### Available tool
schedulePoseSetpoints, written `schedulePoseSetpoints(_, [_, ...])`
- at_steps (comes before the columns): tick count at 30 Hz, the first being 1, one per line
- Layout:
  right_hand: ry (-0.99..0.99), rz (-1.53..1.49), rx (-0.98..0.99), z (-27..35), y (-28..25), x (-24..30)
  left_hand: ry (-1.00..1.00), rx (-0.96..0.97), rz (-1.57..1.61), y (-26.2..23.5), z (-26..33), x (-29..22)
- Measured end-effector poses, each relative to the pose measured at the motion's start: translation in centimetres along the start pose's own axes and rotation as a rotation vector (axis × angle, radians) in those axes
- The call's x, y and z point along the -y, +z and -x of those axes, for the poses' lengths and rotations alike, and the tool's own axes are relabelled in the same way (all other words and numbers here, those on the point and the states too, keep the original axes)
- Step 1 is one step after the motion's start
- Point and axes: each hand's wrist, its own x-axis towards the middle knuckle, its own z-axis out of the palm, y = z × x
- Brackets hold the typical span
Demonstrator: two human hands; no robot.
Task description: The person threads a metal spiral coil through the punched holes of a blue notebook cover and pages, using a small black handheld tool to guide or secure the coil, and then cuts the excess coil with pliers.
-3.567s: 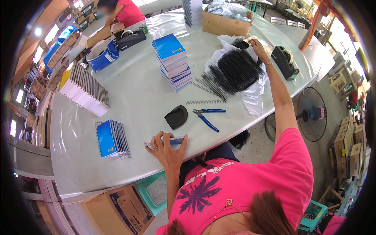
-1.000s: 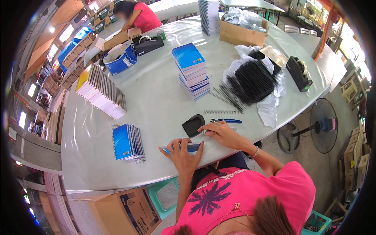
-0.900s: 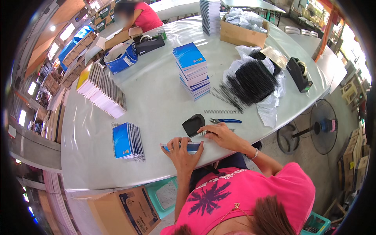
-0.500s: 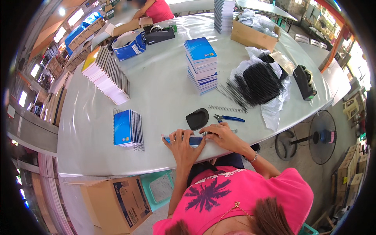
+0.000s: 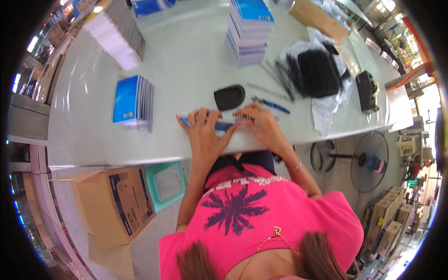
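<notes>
Near the table's front edge, my left hand [image 5: 205, 133] is closed over a thin blue notebook [image 5: 223, 126], gripping it along its length. My right hand [image 5: 265, 125] pinches a black spiral binding coil [image 5: 240, 118] at the notebook's right end. How far the coil runs into the pages is hidden by the fingers. Just beyond the hands lie a black rounded pad-like piece [image 5: 229, 97] and blue-handled cutting pliers [image 5: 275, 106]. A loose coil [image 5: 267, 89] rests behind the pliers.
Coil-bound blue notebooks [image 5: 128, 100] are stacked at left, with a taller notebook stack [image 5: 116, 35] behind. Another blue stack [image 5: 249, 32] stands at the far middle. Black coils [image 5: 319, 72] pile on white wrapping at right, beside a tape dispenser [image 5: 367, 92]. A carton [image 5: 114, 200] stands below left.
The view has tipped and shifted, so the table's things sit higher in the picture. Both hands stay on the notebook and coil, their grip much the same.
</notes>
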Motion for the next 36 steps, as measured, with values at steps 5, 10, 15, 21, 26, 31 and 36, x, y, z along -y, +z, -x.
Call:
schedulePoseSetpoints(5, [0.066, -0.028, -0.023, 0.6, -0.1, 0.5, -0.006, -0.017, -0.045, 0.2, 0.1, -0.1])
schedulePoseSetpoints(10, [0.084, 0.055, -0.050, 1.1, 0.1, 0.7, -0.005, -0.020, -0.031, 0.2, 0.0, -0.2])
schedulePoseSetpoints(15, [0.115, 0.020, -0.053, 1.0, 0.2, 1.0, 0.000, -0.022, -0.039, 0.2, 0.1, -0.1])
schedulePoseSetpoints(21, [0.040, 0.059, -0.079, 1.0, 0.6, 1.2, -0.006, -0.019, -0.020, 0.0, 0.2, -0.2])
schedulePoseSetpoints(26, [-0.011, 0.048, -0.136, 1.3, 1.2, 1.3, 0.005, -0.012, -0.029, 0.0, 0.3, 0.1])
schedulePoseSetpoints(31, [-0.064, 0.112, -0.162, 1.3, 1.7, 0.9, -0.006, 0.005, -0.055, -0.2, 0.3, 0.0])
schedulePoseSetpoints(36, [-0.164, 0.251, -0.222, 0.6, 1.8, 1.7, -0.053, 0.073, -0.048, -0.7, 0.3, -0.1])
